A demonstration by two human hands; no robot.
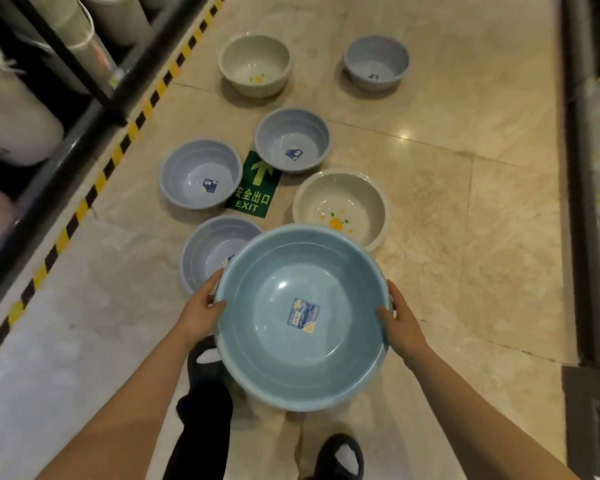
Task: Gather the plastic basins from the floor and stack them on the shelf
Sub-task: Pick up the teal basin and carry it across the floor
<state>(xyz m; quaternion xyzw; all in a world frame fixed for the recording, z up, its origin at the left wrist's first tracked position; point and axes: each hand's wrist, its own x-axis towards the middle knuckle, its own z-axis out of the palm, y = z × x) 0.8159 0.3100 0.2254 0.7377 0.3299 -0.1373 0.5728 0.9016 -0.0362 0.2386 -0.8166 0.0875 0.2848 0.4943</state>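
Note:
I hold a large teal basin (302, 317) above the floor, its label sticker facing up. My left hand (201, 306) grips its left rim, thumb over the edge. My right hand (400, 320) grips the right rim the same way. On the floor ahead lie several more basins: a blue one (215, 251) partly hidden behind the held basin, a blue one (200, 174) to the left, a blue one (292, 139) in the middle, a cream one (342, 207) with an orange flower print, a cream one (254, 65) farther off, and a blue-grey one (376, 62) at the far right.
A black shelf frame (94, 109) with rolled goods runs along the left, edged by a yellow-black hazard strip (118, 154). A green EXIT floor sign (253, 188) lies among the basins. Another shelf (596, 168) lines the right. My feet in dark shoes (340, 455) stand below.

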